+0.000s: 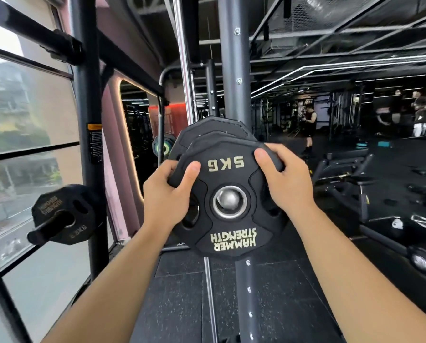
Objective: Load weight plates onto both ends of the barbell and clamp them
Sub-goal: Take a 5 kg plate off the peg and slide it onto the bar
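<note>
Two bare hands take hold of a black rubber 5 kg weight plate with gold lettering [231,229], the left hand [168,194] and the right hand [285,184] each curled over its upper rim, thumbs on the face and fingers out of sight behind. The plate hangs at chest height in front of a dark grey steel rack upright [234,70], with the rounded silver end of a peg [230,201] showing through its centre hole and more black plates [207,131] stacked just behind it. By the look of it, loading has barely begun: this plate seems to be at its storage peg, not on the bar, and no clamp is in sight. A thick dark bar end [33,33] at upper left, possibly the barbell, carries nothing that shows here. A smaller black 2.5 kg plate [58,214] sits on a separate peg at left, beside tall windows [21,120]. Black speckled rubber flooring [177,305] runs underfoot, with a padded black bench [355,174] at right and several people [309,127] far off across the dim gym.
</note>
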